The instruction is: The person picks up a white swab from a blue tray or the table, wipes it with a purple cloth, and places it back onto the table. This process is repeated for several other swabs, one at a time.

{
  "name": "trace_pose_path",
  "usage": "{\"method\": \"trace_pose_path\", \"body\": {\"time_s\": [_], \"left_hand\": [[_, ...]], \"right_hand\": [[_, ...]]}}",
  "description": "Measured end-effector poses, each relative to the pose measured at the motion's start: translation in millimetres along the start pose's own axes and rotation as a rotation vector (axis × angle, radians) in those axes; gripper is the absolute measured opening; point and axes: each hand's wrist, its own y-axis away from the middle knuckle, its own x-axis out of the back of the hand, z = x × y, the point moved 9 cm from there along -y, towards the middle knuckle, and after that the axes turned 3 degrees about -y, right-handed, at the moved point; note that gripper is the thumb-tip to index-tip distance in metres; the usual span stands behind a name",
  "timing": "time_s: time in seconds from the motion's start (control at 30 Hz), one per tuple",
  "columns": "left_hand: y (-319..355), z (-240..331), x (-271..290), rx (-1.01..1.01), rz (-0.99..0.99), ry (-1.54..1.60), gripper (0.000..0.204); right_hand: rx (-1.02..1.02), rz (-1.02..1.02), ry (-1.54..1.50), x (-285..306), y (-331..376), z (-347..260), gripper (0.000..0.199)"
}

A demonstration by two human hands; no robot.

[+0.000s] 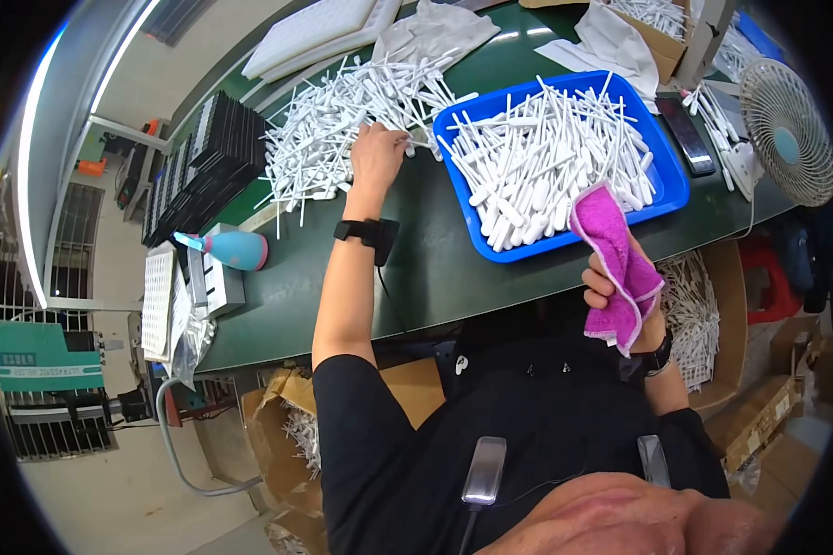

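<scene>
My left hand (pixel 378 157) reaches out to the edge of a large loose pile of white plastic sticks (pixel 333 129) on the dark green table (pixel 426 268), fingers closing on sticks at the pile's right side. My right hand (pixel 620 287) is held near my chest, gripping a magenta cloth (pixel 611 250) that stands up over the near rim of a blue tray (pixel 671 185). The tray is filled with more white sticks (pixel 546 157). A black band with a small device sits on my left wrist (pixel 366 231).
A light blue spray bottle (pixel 227 248) lies at the table's left. Black trays (pixel 204 157) are stacked beyond it. White cloths (pixel 435 37) lie at the far side. A dark phone (pixel 687 134) and small fan (pixel 787 129) stand to the right. Cardboard boxes (pixel 713 314) with sticks sit below.
</scene>
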Motion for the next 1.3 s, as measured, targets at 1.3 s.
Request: {"method": "trace_pose_path", "body": {"time_s": [1.3], "left_hand": [[164,32,17,0.886,0.119,1.290,0.024]], "right_hand": [[-0.192,0.023,-0.065,15,-41,13,0.043]]}}
